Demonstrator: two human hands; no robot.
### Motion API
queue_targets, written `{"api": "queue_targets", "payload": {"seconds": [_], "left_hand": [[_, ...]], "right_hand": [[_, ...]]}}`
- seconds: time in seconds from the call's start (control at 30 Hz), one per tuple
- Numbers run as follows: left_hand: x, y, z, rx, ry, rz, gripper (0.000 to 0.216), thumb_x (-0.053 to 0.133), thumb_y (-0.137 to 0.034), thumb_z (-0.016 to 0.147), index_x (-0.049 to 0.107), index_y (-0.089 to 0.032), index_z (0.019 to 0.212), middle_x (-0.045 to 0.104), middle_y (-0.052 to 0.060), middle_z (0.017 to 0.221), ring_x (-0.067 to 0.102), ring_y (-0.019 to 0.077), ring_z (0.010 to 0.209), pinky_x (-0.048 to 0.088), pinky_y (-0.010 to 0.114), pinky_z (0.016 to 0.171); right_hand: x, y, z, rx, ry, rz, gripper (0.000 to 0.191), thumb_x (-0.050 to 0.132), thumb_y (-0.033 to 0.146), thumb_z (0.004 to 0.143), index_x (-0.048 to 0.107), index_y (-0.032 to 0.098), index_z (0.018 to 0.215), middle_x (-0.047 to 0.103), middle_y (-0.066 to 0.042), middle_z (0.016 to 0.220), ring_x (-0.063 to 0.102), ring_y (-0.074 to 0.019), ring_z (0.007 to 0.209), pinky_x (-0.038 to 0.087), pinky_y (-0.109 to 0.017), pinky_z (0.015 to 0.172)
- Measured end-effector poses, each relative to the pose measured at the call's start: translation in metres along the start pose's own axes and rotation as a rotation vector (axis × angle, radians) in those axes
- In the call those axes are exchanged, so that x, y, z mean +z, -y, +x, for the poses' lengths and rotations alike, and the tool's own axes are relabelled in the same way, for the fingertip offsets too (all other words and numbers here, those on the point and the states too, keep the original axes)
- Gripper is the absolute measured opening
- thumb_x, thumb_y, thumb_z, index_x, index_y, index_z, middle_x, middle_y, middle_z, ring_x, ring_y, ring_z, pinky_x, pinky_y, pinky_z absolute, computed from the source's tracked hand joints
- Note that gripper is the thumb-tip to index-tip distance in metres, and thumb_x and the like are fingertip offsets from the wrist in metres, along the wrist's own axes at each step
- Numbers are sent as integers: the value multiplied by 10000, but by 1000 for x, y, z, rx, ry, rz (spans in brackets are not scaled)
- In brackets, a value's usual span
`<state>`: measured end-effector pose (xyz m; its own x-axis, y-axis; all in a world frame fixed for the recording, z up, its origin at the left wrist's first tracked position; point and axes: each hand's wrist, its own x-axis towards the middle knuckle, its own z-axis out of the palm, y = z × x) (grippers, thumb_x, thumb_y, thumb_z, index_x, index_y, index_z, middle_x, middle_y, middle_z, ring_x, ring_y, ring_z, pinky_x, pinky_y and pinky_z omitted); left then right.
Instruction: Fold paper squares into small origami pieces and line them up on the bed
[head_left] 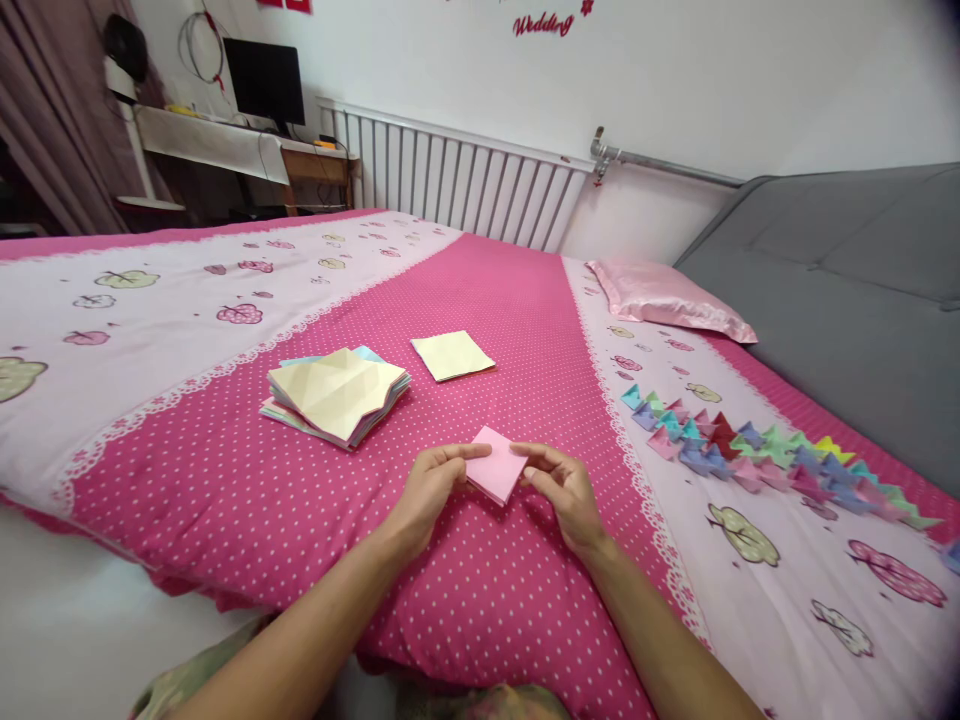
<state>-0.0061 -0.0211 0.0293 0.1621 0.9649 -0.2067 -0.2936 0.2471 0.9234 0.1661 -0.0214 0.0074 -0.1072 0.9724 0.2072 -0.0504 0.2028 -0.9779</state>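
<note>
A small pink paper square [496,466] lies on the pink dotted bedspread [480,580]. My left hand [433,487] pinches its left edge and my right hand [564,488] pinches its right edge. A stack of creased coloured paper sheets [337,395], with a pale yellow sheet on top, sits to the left beyond my hands. A single folded pale yellow paper [452,355] lies farther back, near the middle of the bed.
A row of several folded coloured paper pieces [757,452] runs along the right of the bed. A pink pillow [667,298] lies by the grey headboard [847,300]. A white radiator [457,180] and a desk with a monitor [264,82] stand behind.
</note>
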Motion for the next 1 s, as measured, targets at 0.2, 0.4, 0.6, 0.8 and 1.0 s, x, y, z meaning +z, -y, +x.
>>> {"api": "queue_targets", "payload": {"seconds": [0.2,0.4,0.6,0.8,1.0], "left_hand": [[1,0,0,-5,20,-4,433,430,-71,600,673,-80,958,640,48,629,531,98,567,391,200,572],[-1,2,0,5,31,-31,432,449,-91,614,656,-64,991,664,78,690,574,125,611,425,233,619],[-2,3,1,20,29,-25,438,455,-97,612,648,-52,1003,672,95,716,591,141,640,437,249,644],[-2,3,1,15,27,1,431,449,-102,619,649,-62,999,672,84,715,590,128,641,429,230,640],[-2,3,2,9,26,-22,427,459,-109,619,645,-51,1000,679,105,748,617,167,706,442,262,681]], "right_hand": [[1,0,0,-4,-14,14,261,595,272,721,643,182,961,675,-61,863,627,-189,791,518,-333,691],[1,-1,0,5,11,53,265,614,238,722,631,196,984,676,-55,887,629,-175,800,516,-317,703],[1,-2,-1,8,8,55,266,629,210,719,631,198,985,678,-64,930,630,-182,864,514,-312,738],[1,-3,-1,7,7,45,277,641,213,709,633,198,985,680,-66,933,630,-183,867,516,-298,722],[2,-1,-1,1,34,61,289,642,232,705,628,198,992,680,-60,900,634,-176,808,519,-295,691]]}}
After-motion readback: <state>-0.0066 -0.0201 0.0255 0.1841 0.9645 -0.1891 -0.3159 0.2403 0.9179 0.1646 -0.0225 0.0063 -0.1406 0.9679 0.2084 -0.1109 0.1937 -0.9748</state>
